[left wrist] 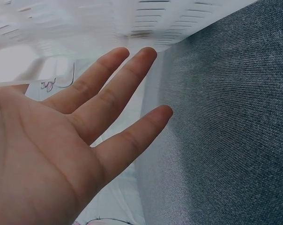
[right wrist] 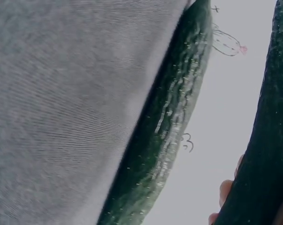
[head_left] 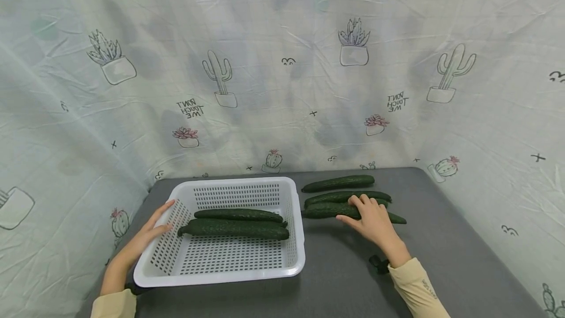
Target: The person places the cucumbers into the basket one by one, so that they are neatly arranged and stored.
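A white perforated plastic basket (head_left: 220, 278) stands left of centre, with dark green cucumbers (head_left: 234, 229) lying across it. At its left side is my left hand (head_left: 143, 239); the digits visible from above touch the rim. Three of its fingers (left wrist: 118, 93) extend fairly straight beneath the rim in the left wrist view. On the right, my right hand (head_left: 372, 220) grips a long cucumber (head_left: 328, 210). The right wrist view shows this cucumber (right wrist: 258, 164) close up, with fingertips (right wrist: 226, 190) curled round its far side.
Behind the held cucumber lie further cucumbers, one (head_left: 348, 196) close to it and another (head_left: 339, 183) nearer the back edge. The grey table (head_left: 344, 274) meets a cactus-print curtain (head_left: 300, 126) at the back and sides.
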Demonstrator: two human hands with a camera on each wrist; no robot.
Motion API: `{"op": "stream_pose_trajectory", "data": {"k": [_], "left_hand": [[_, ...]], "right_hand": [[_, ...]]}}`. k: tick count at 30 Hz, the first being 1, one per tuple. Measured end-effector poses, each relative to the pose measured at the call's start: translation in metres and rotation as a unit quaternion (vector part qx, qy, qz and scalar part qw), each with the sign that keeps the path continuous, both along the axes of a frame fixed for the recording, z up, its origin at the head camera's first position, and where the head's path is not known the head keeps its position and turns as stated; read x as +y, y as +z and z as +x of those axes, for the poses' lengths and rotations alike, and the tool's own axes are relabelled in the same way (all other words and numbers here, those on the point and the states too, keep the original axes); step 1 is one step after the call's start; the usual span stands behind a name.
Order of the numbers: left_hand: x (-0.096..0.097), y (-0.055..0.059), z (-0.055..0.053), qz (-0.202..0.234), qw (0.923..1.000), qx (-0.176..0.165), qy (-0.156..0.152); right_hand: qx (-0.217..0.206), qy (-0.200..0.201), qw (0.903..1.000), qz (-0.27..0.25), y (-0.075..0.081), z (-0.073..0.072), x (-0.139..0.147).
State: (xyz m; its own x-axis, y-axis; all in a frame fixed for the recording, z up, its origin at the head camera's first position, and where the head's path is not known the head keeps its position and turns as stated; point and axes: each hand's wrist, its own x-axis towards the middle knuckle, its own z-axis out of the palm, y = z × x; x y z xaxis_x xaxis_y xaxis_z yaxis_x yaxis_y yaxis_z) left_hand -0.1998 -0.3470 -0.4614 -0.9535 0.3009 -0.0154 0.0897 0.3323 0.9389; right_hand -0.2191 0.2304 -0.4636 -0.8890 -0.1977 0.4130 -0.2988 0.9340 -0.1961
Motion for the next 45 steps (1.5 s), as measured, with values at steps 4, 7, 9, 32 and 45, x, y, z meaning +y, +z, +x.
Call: {"op": "stream_pose_trajectory", "data": {"k": [4, 7, 9, 32, 45], "left_hand": [[0.001, 0.001, 0.001, 0.001, 1.0000, -0.002, 0.001], [0.001, 0.001, 0.001, -0.001, 1.0000, -0.004, 0.004], [0.001, 0.000, 0.001, 0.000, 1.0000, -0.004, 0.004], [0.001, 0.000, 0.002, -0.001, 1.0000, -0.001, 0.006], [0.001, 0.001, 0.002, -0.002, 1.0000, 0.001, 0.004]], "right_hand": [[0.005, -0.005, 1.0000, -0.005, 0.006, 0.002, -0.001], [0.011, -0.010, 0.9999, -0.006, 0.009, 0.004, -0.001], [0.016, -0.015, 0.9997, -0.007, 0.011, 0.005, -0.001], [0.043, -0.005, 0.9990, -0.004, 0.046, 0.006, -0.033], [0.041, 0.016, 0.9988, 0.024, 0.061, 0.012, -0.060]]}}
